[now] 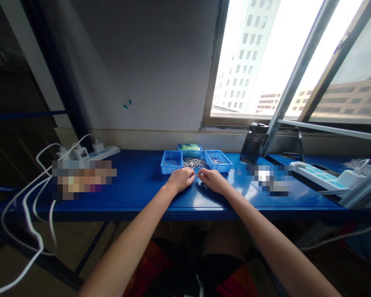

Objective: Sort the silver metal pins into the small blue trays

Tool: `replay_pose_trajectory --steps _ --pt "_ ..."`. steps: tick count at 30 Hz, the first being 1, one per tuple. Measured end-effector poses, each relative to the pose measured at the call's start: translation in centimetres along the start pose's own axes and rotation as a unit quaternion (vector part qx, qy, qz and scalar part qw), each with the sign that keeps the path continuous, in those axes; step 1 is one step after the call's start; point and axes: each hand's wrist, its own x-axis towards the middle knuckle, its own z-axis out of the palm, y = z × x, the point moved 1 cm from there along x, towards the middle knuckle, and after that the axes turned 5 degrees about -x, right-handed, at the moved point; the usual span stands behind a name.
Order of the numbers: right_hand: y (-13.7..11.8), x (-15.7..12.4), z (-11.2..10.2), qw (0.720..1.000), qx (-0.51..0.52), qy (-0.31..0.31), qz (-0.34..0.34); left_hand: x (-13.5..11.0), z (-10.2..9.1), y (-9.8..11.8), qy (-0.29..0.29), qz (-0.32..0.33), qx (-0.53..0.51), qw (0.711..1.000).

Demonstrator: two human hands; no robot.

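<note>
My left hand is closed, its thumb and fingertips pinched together above the blue table. Facing it, my right hand is pinched as well. A small thin light piece spans the narrow gap between the two sets of fingertips; its exact kind is too small to tell. Just behind my hands lies a loose pile of slim silver metal pieces. A blue bin at the pile's left holds a few such pieces, and another blue bin at its right holds several more.
Behind the pile, a third blue bin carries a green packet. A black bottle stands at the back right. Power strips lie on both sides, one left, one right, with white cables hanging at the left.
</note>
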Motion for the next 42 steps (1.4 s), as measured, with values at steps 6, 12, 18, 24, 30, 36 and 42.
replay_pose_trajectory --steps 6,12,18,24,30,36,42 --pt "0.2 0.0 0.0 1.000 -0.004 0.008 0.010 0.0 -0.1 0.0 -0.002 -0.023 0.008 1.000" --pt "0.1 0.0 0.1 1.000 -0.012 -0.001 0.017 -0.1 -0.3 0.2 0.010 -0.035 0.016 0.999" --pt "0.0 0.0 0.2 1.000 -0.011 -0.003 0.017 -0.3 -0.8 0.7 0.016 -0.021 0.005 1.000" --pt "0.2 0.0 0.5 1.000 -0.002 0.004 -0.016 -0.4 -0.8 1.0 0.024 0.032 -0.023 0.999" --pt "0.3 0.0 0.7 1.000 -0.001 0.007 -0.030 -0.3 -0.5 0.9 0.023 0.073 -0.026 0.997" --pt "0.3 0.1 0.7 0.999 0.005 0.000 -0.035 -0.2 -0.2 0.8 0.010 0.073 -0.018 0.997" --pt "0.2 0.0 0.7 1.000 0.009 -0.001 -0.026 -0.2 -0.3 0.7 0.012 0.070 -0.025 0.997"
